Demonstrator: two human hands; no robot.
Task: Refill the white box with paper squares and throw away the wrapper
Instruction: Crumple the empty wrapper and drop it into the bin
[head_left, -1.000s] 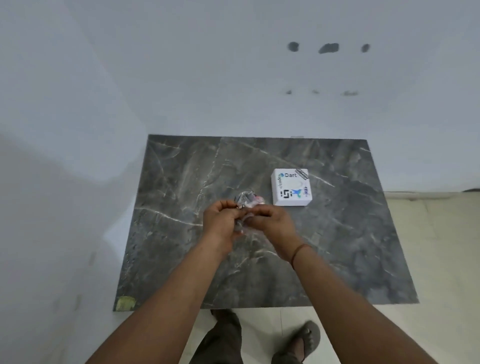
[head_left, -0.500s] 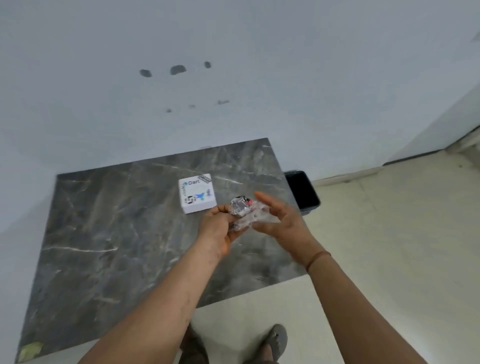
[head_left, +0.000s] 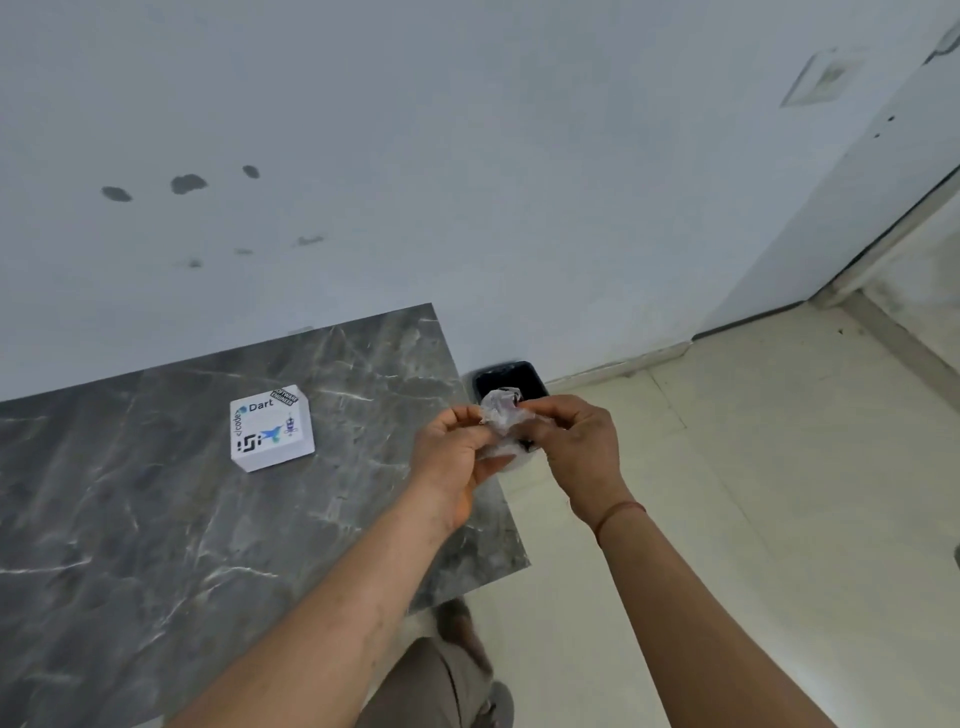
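A crumpled, clear plastic wrapper (head_left: 500, 415) is pinched between both hands, held in the air just past the right edge of the dark grey marble-patterned table (head_left: 156, 545). The left hand (head_left: 451, 457) is closed on the wrapper's left side, thumb and forefinger gripping its upper part. The right hand (head_left: 579, 447) is closed on the wrapper's right side, fingers curled over it; a thin reddish-brown thread band (head_left: 618, 514) is worn on that wrist.

A black rectangular bin (head_left: 506, 376) is seen on the pale tiled floor (head_left: 753, 493), against the wall (head_left: 467, 156) just beyond the table's far right corner, directly behind the wrapper. Its contents are possibly a dark liner only; the view is too partial to tell.

The closed, square white box with printed stickers on its lid (head_left: 271, 427) is set flat on the table, nearer the far edge, well apart from the hands.
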